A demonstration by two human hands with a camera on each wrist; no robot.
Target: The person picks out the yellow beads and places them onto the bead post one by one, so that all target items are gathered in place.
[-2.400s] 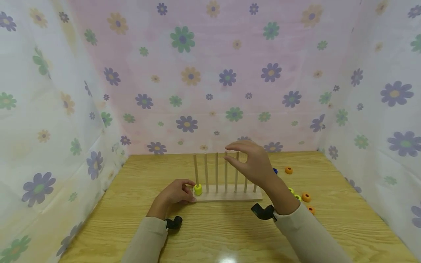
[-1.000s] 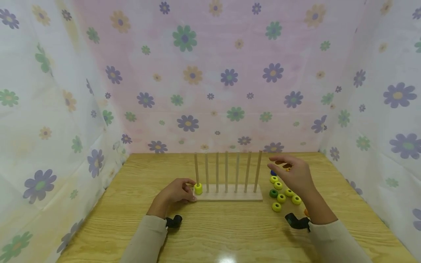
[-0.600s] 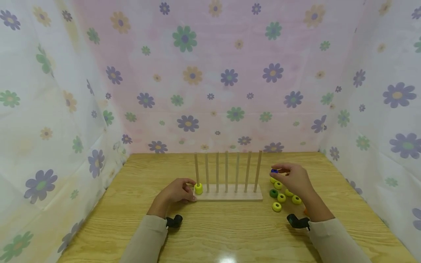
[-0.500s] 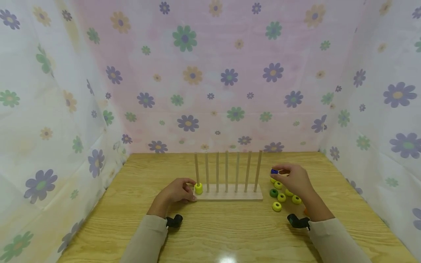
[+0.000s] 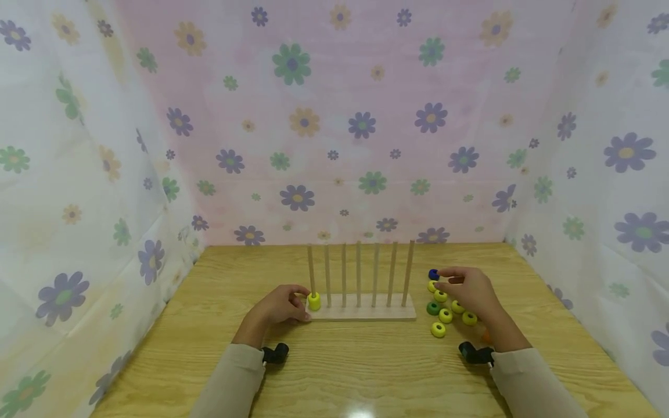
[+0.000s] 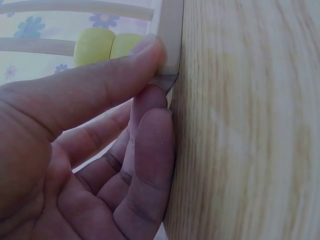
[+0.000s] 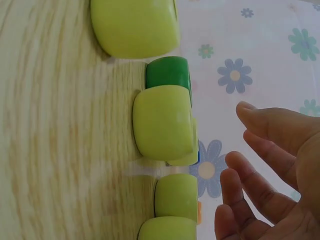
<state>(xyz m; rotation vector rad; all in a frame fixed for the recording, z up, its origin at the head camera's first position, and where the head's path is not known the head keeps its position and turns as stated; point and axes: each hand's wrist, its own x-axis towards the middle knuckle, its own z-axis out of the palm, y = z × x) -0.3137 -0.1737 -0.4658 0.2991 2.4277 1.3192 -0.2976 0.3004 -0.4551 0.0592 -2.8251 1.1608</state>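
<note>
A wooden peg stand with a row of upright dowels sits mid-table. Two yellow beads are stacked on its leftmost dowel. My left hand pinches the left end of the stand's base, its thumb against the wood beside the lower bead. My right hand hovers over the loose beads at the right, fingers apart and holding nothing. Just off its fingertips lie a blue bead and a yellow bead. In the right wrist view the right hand is clear of the beads.
Several more yellow beads and a green bead lie right of the stand. An orange bead is partly hidden by the right wrist. Flowered cloth walls the table at the back and sides.
The right hand moved from above the dowels rightward to the beads. It touched and tilted the blue bead, which now lies flat, apart from the fingers. The left hand stays on the stand.
</note>
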